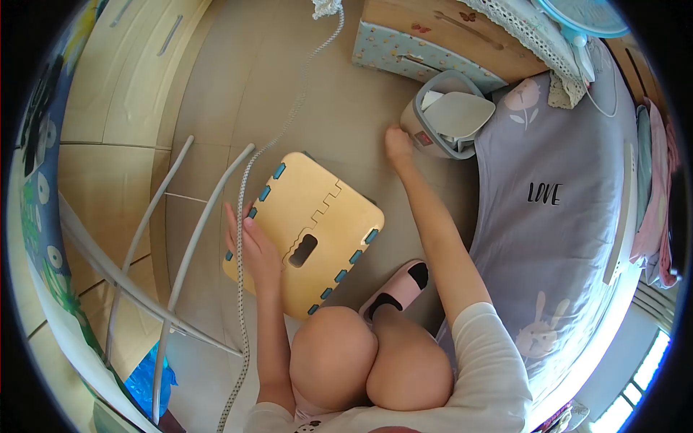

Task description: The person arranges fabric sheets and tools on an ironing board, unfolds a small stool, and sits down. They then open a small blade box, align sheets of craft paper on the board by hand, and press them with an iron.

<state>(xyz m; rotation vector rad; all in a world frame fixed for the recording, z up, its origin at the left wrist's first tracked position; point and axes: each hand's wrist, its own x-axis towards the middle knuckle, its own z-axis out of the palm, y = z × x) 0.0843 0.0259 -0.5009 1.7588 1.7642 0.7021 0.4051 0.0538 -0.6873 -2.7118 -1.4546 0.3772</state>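
A yellow folding step stool (pixel 339 216) with teal edge pieces and a dark handle slot is on the tiled floor in front of my knees. My left hand (pixel 254 249) is at the stool's left edge with its fingers stretched out, the thumb over the rim. A speckled white cord (pixel 243 289) passes across that hand in view. Further up, my right hand (pixel 398 146) is closed beside the grey trash bin (pixel 429 144). Its fingers curl under, so anything in them is hidden. The bin's pale lid (pixel 462 115) sits tilted on top, with white material around it.
White metal tubes (pixel 195 224) stand at the left, near wooden cabinets (pixel 108 94) and a blue plastic bag (pixel 151 379). A bed with a grey sheet (pixel 548 245) lies along the right. Behind the bin is a drawer unit (pixel 426 50). My foot wears a pink slipper (pixel 401 289).
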